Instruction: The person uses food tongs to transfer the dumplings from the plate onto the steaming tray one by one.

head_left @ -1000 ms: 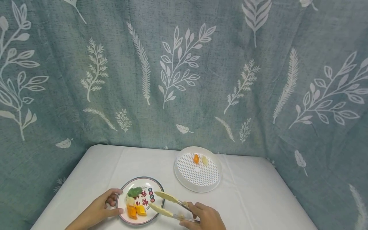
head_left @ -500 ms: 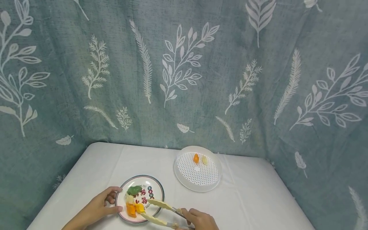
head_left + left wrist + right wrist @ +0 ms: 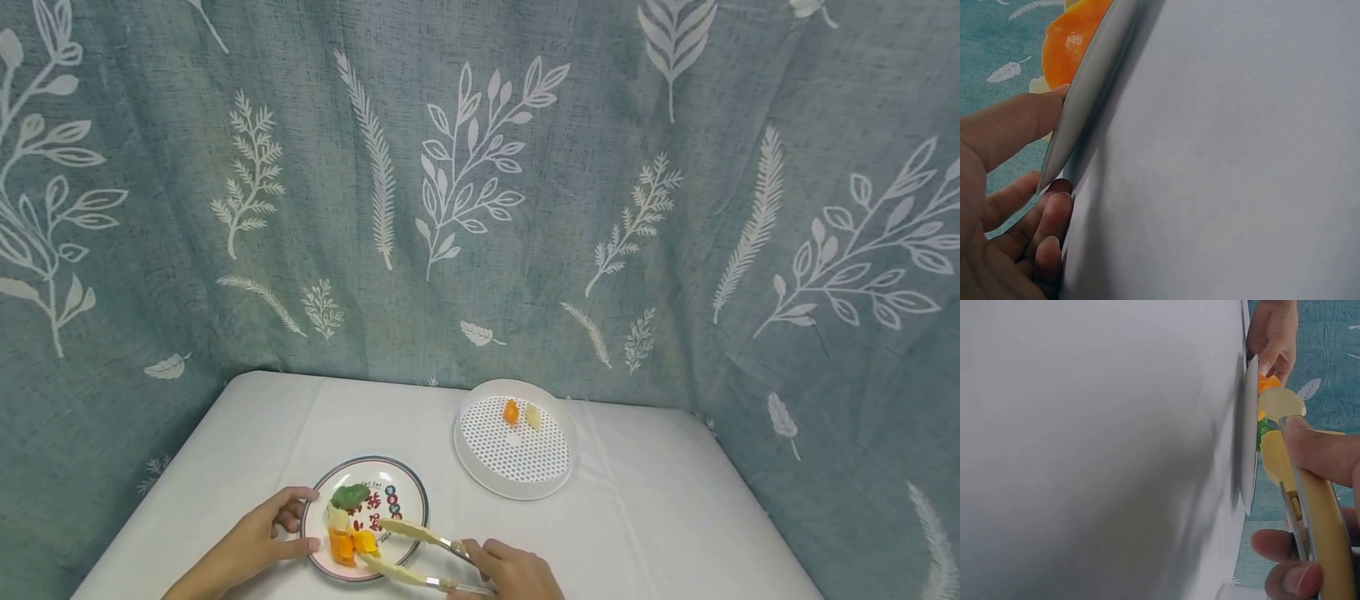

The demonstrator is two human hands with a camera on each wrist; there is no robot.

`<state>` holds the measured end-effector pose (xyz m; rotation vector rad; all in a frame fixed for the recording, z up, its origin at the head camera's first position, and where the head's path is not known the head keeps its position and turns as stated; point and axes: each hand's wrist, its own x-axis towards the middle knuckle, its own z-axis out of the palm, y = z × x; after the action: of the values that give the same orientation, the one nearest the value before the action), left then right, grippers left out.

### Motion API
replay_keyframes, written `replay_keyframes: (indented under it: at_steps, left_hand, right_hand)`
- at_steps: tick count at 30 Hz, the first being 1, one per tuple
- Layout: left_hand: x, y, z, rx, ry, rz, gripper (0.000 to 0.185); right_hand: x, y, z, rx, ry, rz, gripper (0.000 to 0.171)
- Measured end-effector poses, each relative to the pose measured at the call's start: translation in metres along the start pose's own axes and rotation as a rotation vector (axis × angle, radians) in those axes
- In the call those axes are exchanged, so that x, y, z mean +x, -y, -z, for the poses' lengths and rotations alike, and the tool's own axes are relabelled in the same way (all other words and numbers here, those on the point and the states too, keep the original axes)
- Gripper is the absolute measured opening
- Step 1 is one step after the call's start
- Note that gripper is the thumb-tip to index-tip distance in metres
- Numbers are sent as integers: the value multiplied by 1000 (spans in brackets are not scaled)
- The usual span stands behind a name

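Observation:
A round white plate [image 3: 408, 487] with a dark rim and red lettering lies at the front left of the table. My left hand [image 3: 258, 537] holds its left edge, thumb and fingertips at the rim. On the plate sit small dumpling-like pieces: green [image 3: 350, 497], cream [image 3: 338, 519], orange [image 3: 342, 547] and yellow [image 3: 366, 542]. My right hand [image 3: 517, 572] grips metal tongs [image 3: 408, 530] with pale yellow tips. Spread apart, the tips reach over the plate's right side, the nearer one close to the yellow piece. In the right wrist view, nothing shows between them.
Farther back, right of the plate, stands a white round tray [image 3: 517, 461] with a perforated floor. It carries an orange piece [image 3: 511, 412] and a cream piece [image 3: 533, 417]. A white cloth [image 3: 637, 483] covers the table, and a green leaf-print curtain [image 3: 405, 333] hangs behind.
My right hand has brought the spread tongs left and nearer to me, so one tip now lies by the yellow piece. My left hand stays at the plate's edge.

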<state>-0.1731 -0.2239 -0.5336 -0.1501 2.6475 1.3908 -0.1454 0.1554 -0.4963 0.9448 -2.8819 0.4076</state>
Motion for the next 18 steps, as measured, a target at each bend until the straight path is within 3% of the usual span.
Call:
replay_keyframes:
  at_steps: [5,18]
  left_hand:
    - [0,0,3,-2,15,-22,81]
    - [-2,-1,2,-10,14,-29,81]
  right_hand:
    - [9,8,6,-13,107,-106,71]
    - [16,14,9,-12,129,-101,74]
